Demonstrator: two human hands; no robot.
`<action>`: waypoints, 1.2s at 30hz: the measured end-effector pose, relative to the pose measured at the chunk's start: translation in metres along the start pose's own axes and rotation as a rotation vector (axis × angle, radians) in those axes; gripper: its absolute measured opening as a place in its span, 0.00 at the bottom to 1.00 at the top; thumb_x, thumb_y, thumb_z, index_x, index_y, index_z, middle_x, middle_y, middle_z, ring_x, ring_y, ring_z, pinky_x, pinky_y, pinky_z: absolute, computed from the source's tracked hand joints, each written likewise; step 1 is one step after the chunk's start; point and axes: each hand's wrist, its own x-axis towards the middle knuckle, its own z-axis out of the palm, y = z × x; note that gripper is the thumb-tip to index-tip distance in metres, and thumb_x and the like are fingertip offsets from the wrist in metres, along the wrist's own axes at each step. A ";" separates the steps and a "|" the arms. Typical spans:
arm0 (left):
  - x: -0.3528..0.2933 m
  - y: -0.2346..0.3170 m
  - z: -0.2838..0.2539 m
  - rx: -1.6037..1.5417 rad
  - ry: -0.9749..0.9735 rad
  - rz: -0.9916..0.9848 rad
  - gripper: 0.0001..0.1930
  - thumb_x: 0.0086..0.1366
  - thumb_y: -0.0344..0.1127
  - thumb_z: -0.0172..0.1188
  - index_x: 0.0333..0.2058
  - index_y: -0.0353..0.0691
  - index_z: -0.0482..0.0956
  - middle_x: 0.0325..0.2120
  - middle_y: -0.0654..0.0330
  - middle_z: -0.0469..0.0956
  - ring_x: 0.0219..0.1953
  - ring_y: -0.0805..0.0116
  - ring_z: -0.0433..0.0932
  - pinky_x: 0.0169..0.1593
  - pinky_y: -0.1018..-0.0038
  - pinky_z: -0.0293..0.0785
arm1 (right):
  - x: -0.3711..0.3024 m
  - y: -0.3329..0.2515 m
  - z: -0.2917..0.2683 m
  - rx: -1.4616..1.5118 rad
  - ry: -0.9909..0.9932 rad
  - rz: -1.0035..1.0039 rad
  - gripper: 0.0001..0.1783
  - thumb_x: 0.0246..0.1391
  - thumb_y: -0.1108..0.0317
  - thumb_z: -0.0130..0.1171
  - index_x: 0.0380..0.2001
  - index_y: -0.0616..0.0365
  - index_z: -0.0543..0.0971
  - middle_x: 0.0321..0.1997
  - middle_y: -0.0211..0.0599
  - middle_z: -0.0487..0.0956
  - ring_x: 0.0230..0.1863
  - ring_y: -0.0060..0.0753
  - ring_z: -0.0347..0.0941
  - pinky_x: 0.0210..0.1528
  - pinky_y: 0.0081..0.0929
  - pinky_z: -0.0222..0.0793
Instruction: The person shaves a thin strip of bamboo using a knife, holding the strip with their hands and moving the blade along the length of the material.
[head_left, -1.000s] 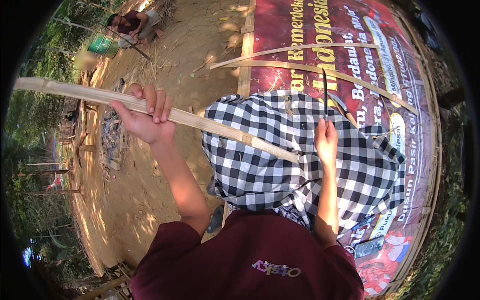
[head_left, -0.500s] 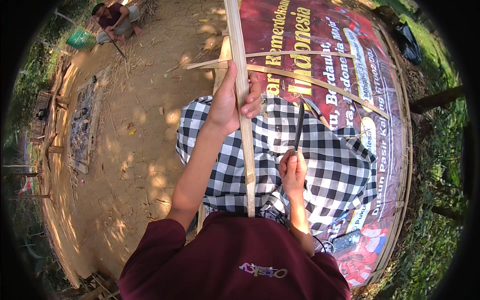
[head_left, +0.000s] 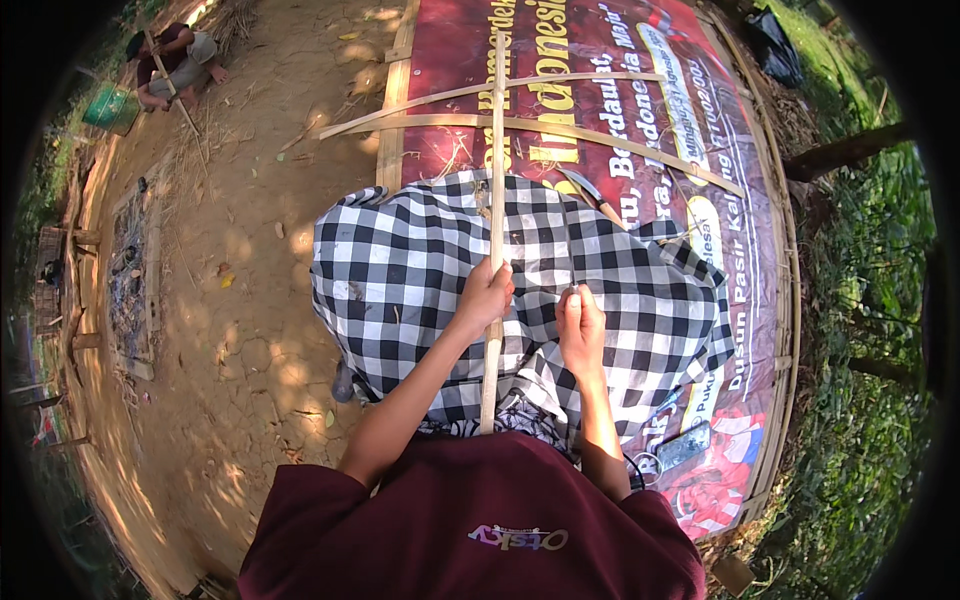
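Observation:
A long pale bamboo strip [head_left: 497,185] runs lengthwise over my lap, its near end close to my shirt. My left hand [head_left: 487,297] is closed around it below its middle. To the right of the strip, my right hand [head_left: 581,325] makes a fist on a knife [head_left: 574,289]. Little of that knife shows now; its dark blade is seen in the earlier frame. Under both hands spreads a black-and-white checked cloth [head_left: 400,280], draped across my legs. Past the cloth's far edge lies a second knife [head_left: 597,199] with a light brown handle.
Two thin bamboo strips, a nearer one [head_left: 600,139] and a farther one [head_left: 450,93], lie across a dark red banner [head_left: 440,40]. A phone [head_left: 684,445] rests near my right elbow. At far left a person [head_left: 180,65] crouches with a stick near a green container [head_left: 111,108].
My left hand has come down nearer to me along with the strip, which now looks narrower. The right hand has stayed close to its place, but the knife's blade has swung out of clear sight.

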 end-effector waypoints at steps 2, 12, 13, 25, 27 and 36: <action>-0.003 0.005 0.005 -0.001 -0.008 0.063 0.09 0.70 0.39 0.47 0.33 0.41 0.63 0.15 0.69 0.62 0.13 0.82 0.59 0.16 0.80 0.56 | 0.001 0.001 -0.003 -0.073 -0.015 -0.026 0.18 0.67 0.60 0.39 0.24 0.57 0.65 0.16 0.22 0.63 0.16 0.12 0.55 0.18 0.16 0.52; 0.010 0.091 -0.011 0.421 0.098 0.484 0.08 0.67 0.33 0.51 0.37 0.35 0.75 0.14 0.70 0.64 0.15 0.83 0.59 0.19 0.80 0.56 | 0.012 -0.013 -0.004 -0.170 0.022 -0.113 0.14 0.65 0.62 0.45 0.26 0.59 0.65 0.14 0.26 0.62 0.17 0.16 0.55 0.19 0.22 0.52; 0.009 0.089 -0.018 0.475 0.108 0.460 0.08 0.66 0.32 0.52 0.35 0.33 0.76 0.14 0.69 0.66 0.16 0.82 0.61 0.21 0.79 0.58 | 0.013 -0.012 -0.002 -0.193 0.027 -0.129 0.14 0.64 0.63 0.46 0.27 0.59 0.65 0.14 0.27 0.61 0.16 0.17 0.54 0.18 0.22 0.52; -0.031 -0.046 -0.048 0.439 -0.089 -0.105 0.14 0.71 0.41 0.44 0.28 0.39 0.67 0.12 0.72 0.57 0.11 0.82 0.56 0.15 0.80 0.54 | 0.009 0.014 0.040 -0.622 -0.485 -0.046 0.18 0.60 0.54 0.48 0.28 0.60 0.71 0.17 0.51 0.74 0.23 0.58 0.72 0.26 0.48 0.67; -0.034 -0.049 -0.051 0.392 -0.097 -0.136 0.14 0.72 0.41 0.43 0.29 0.40 0.66 0.12 0.73 0.56 0.12 0.83 0.56 0.15 0.81 0.54 | 0.006 0.022 0.044 -0.578 -0.454 -0.083 0.18 0.60 0.54 0.49 0.29 0.59 0.71 0.16 0.50 0.74 0.21 0.58 0.72 0.25 0.47 0.68; -0.041 -0.025 -0.049 0.397 -0.065 -0.150 0.15 0.71 0.40 0.43 0.31 0.34 0.70 0.13 0.69 0.61 0.16 0.79 0.60 0.19 0.75 0.57 | 0.024 0.036 0.047 -0.860 -0.337 -0.407 0.22 0.54 0.46 0.55 0.23 0.54 0.68 0.12 0.36 0.72 0.14 0.44 0.72 0.15 0.38 0.66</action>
